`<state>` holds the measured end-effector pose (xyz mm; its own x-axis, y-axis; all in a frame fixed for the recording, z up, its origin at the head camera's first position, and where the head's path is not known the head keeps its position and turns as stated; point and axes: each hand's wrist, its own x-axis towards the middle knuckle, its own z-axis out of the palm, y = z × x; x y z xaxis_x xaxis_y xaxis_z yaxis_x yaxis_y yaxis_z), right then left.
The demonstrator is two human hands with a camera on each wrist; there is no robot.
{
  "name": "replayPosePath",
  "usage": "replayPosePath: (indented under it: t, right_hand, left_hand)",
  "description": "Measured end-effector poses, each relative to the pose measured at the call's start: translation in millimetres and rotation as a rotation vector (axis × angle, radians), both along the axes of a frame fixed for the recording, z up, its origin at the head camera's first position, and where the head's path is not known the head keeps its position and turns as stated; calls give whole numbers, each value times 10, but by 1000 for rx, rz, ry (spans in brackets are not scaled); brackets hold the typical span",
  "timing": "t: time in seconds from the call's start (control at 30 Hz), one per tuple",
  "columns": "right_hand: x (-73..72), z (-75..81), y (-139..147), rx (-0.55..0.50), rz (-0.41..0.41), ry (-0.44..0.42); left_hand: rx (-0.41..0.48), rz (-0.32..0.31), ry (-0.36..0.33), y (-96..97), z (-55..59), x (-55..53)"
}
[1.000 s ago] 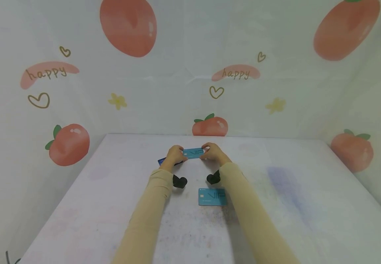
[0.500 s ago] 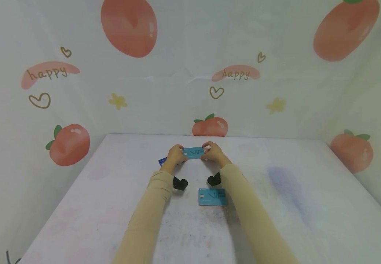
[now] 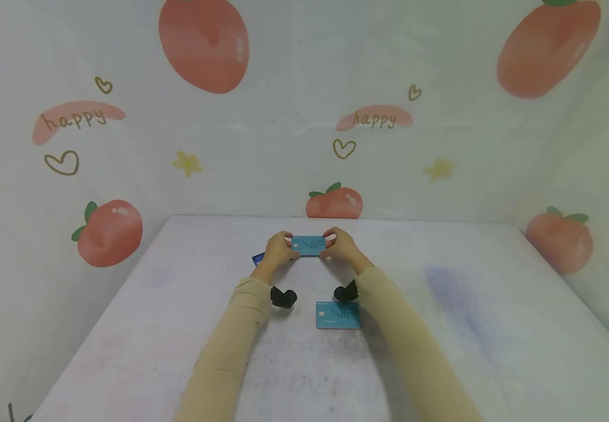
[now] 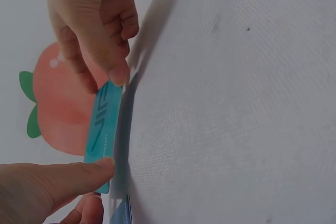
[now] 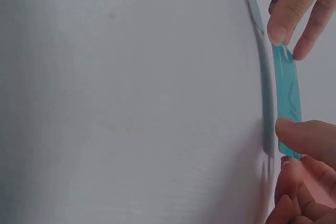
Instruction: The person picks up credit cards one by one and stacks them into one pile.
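Note:
Both hands hold one teal VIP card point(image 3: 308, 246) by its two short ends, near the back of the table. My left hand point(image 3: 279, 248) pinches the left end between thumb and fingers; my right hand point(image 3: 342, 245) pinches the right end the same way. In the left wrist view the teal card point(image 4: 103, 124) stands tilted up, with a shadow beside it on the table. A dark blue card point(image 3: 258, 258) lies mostly hidden behind the left hand. A second teal VIP card point(image 3: 337, 315) lies flat on the table nearer the body, close to the right sleeve.
The white table point(image 3: 151, 328) carries faint coloured stains. A white backdrop point(image 3: 267, 140) with printed fruit and "happy" lettering rises behind its back edge. Black wrist mounts point(image 3: 283, 298) stick inward from both sleeves.
Both wrists have lowered slightly and spread a little apart, while the hands keep their pinch on the teal card. The held card stays in nearly the same place.

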<state>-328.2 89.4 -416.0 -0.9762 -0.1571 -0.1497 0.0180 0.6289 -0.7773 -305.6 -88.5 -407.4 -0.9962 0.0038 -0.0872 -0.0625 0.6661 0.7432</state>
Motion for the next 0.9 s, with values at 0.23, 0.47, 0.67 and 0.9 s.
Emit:
replayPosePath:
  t: [0.23,0.47,0.67,0.9]
  right_hand:
    - [64,57,28,-35,20,20]
    - [136,112,70,-45,30,20]
    - [200,157,112,-41,48,16]
    - [248,182,154,-42,70,20]
  left_hand:
    - [61,-4,6,-49,18,56]
    - [105,-19,17,-71,-10,80]
    - [100,-26,31,-76,-19,96]
    - [114,-46,35,-92,-22,130]
